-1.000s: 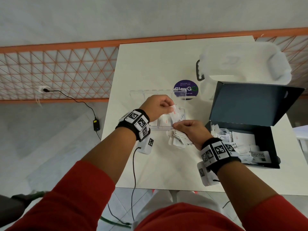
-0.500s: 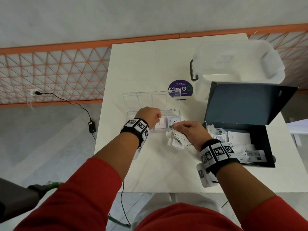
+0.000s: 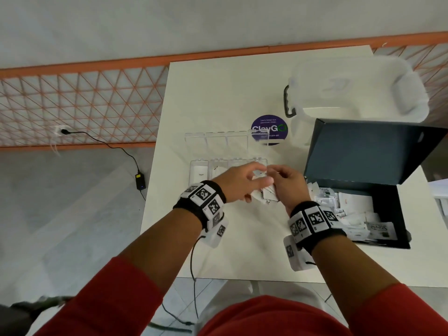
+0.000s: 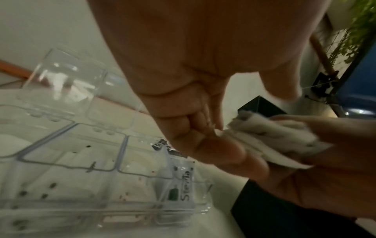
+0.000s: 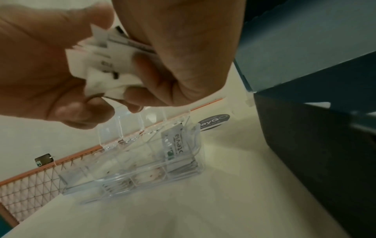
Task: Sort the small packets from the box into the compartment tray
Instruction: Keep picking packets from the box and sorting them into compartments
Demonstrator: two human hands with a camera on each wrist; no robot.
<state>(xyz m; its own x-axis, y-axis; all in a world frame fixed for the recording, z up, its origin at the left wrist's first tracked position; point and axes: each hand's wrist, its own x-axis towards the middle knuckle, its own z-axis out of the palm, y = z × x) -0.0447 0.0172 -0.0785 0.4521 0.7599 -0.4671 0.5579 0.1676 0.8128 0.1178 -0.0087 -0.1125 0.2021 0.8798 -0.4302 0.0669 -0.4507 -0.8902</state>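
— Paper packets, a whole wad (image 5: 105,67) of them, are sitting bunched in the right hand (image 3: 287,187), whose fingers are curling tight round them just above the table (image 3: 242,238).

— And the left hand (image 3: 238,184)?

— It is reaching across with fingers loosely bent, thumb and fingertips (image 4: 219,148) touching the edge of the wad. Whether it is already pinching one packet free, I cannot tell.

— What is likely to go wrong?

— My guess: pulling one sachet from so tight a bundle is risking dragging two out together, or spilling several onto the table. They are thin and slippery-looking.

— Where is everything going?

— Just beyond the hands, the clear compartment tray (image 3: 201,170) is lying open. Its right-end cell is already holding a Stevia packet (image 5: 175,145), and the other cells are showing white sachets too. To the right, the dark box (image 3: 388,229) is standing with its lid up, many packets still inside, so plenty is remaining.

— Changed from half a second ago?

— Yes. The left hand was fisted down over the tray's middle cells then; now it is lifting away and meeting the right hand for another packet.
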